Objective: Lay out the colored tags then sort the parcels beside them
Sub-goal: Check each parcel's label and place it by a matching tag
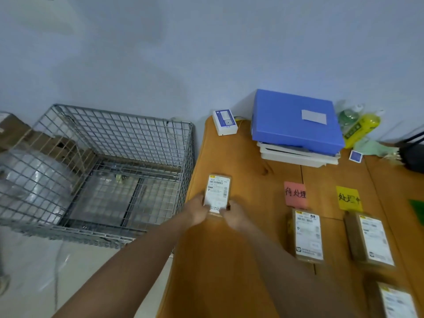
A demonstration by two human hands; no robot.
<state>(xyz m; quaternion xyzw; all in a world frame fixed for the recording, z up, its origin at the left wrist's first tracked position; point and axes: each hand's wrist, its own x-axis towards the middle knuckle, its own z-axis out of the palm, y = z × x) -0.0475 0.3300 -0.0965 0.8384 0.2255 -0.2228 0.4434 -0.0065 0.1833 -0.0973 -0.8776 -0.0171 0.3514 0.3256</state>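
Note:
Both my hands hold one small brown parcel (217, 191) with a white label over the left part of the wooden table (229, 260). My left hand (197, 211) grips its near left corner and my right hand (231, 213) grips its near right corner. A pink tag (295, 195) and a yellow tag (349, 198) lie flat further right, and a green tag (418, 208) shows at the frame's right edge. One labelled parcel (307, 235) lies just below the pink tag. Another parcel (369, 239) lies below the yellow tag. A third parcel (395, 301) sits at the bottom right.
A wire mesh cage (114, 143) stands on the floor left of the table. At the table's back are a small white box (224, 122), a blue folder (296, 120) on white trays, a yellow bottle (363, 128) and a black object (413, 157).

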